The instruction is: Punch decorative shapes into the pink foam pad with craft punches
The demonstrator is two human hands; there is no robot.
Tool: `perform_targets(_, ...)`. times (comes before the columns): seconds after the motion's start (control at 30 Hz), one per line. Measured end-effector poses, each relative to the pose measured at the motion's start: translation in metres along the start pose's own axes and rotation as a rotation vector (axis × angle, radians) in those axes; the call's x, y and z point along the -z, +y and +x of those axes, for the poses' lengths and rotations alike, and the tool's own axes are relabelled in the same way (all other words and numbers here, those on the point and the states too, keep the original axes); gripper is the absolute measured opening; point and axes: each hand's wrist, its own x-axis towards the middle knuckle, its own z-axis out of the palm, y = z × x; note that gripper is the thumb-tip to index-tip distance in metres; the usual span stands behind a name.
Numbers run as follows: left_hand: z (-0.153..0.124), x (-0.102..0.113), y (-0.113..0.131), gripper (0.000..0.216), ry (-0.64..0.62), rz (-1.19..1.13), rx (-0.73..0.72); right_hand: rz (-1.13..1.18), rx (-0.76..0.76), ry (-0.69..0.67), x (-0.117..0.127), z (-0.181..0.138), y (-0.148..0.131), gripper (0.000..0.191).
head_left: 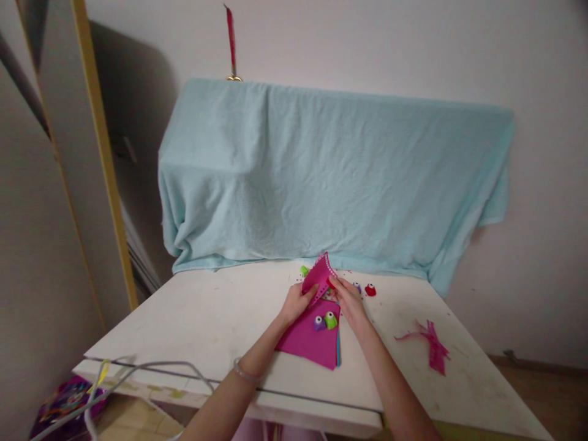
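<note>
Both my hands are raised over the white table, holding one magenta felt or foam piece (316, 277) with a row of holes along its edges. My left hand (296, 304) pinches its lower left side, thumb on top. On the right side, the fingers of my right hand (348, 300) are closed on the edge; a small red bit shows by the fingertips. Below lies a stack of magenta sheets (305, 343) with a teal edge showing at its right. A purple eyed figure (320, 323) and a green eyed figure (331, 320) sit on this stack.
Torn magenta scraps (434, 350) lie on the table (220, 318) at right. A red eyed figure (370, 290) and a green one (304, 270) are farther back, among small bits. A light blue cloth (340, 177) hangs behind. Grey cables (156, 364) cross the front left edge.
</note>
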Motion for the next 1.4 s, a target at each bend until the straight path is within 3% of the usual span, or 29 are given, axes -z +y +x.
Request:
perform_targets(0.53, 0.002, 0.000, -0.002, 0.048, -0.023, 0.060, -0.012, -0.001, -0.049, -0.078, -0.001, 0.000, 0.004, 0.034)
perform_targets(0.97, -0.006, 0.005, 0.028, 0.045, -0.011, 0.154, 0.016, -0.027, -0.085, -0.079, -0.001, -0.001, -0.001, 0.034)
perform_targets(1.4, -0.003, 0.004, 0.017, 0.045, -0.034, 0.158, -0.051, -0.044, -0.114, -0.094, 0.003, 0.001, 0.003, 0.031)
